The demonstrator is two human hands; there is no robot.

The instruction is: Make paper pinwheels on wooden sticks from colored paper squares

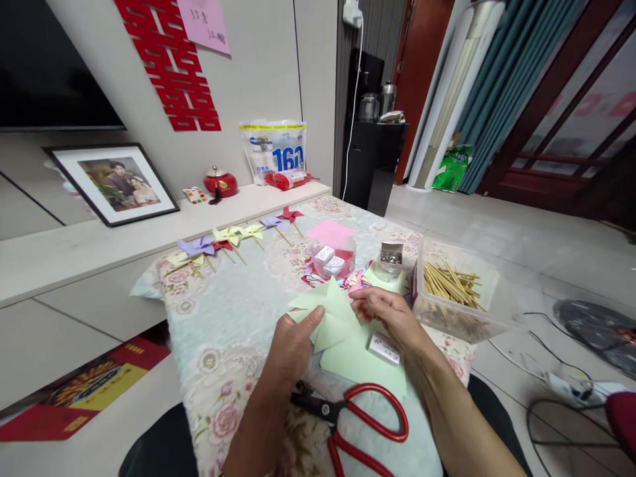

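Where floral cloth lies, pinwheels, scissors, tiled floor.

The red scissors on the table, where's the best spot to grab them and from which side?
Grip the red scissors by their looped handles, coming from the right with the right hand. The loops lie flat and open toward that side, while the dark blades point left under the left hand, which rests on the green folded paper.
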